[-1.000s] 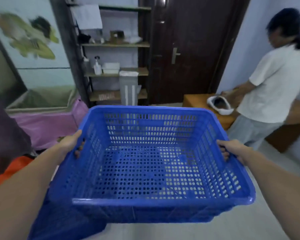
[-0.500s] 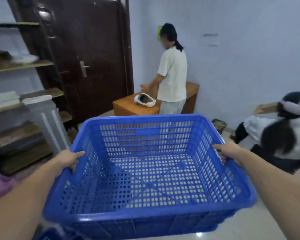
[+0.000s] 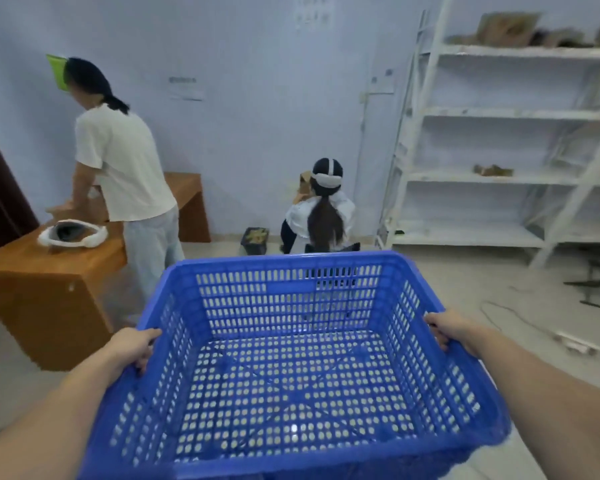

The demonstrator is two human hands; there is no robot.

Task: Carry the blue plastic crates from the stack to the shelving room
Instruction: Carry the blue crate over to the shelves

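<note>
An empty blue plastic crate with perforated walls and floor fills the lower middle of the head view, held level in front of me. My left hand grips its left rim, fingers curled over the edge. On the opposite side my right hand grips the right rim the same way. The pale floor shows through the holes in the crate's bottom.
A person in a white shirt stands at an orange wooden desk on the left. Another person crouches ahead by the wall. White metal shelving stands at the right. Cables and a dark frame lie on the floor.
My view has swung right, away from the dark door and wooden shelves toward the white shelving. The crate stays in both hands, and the stack below it has left the view.
</note>
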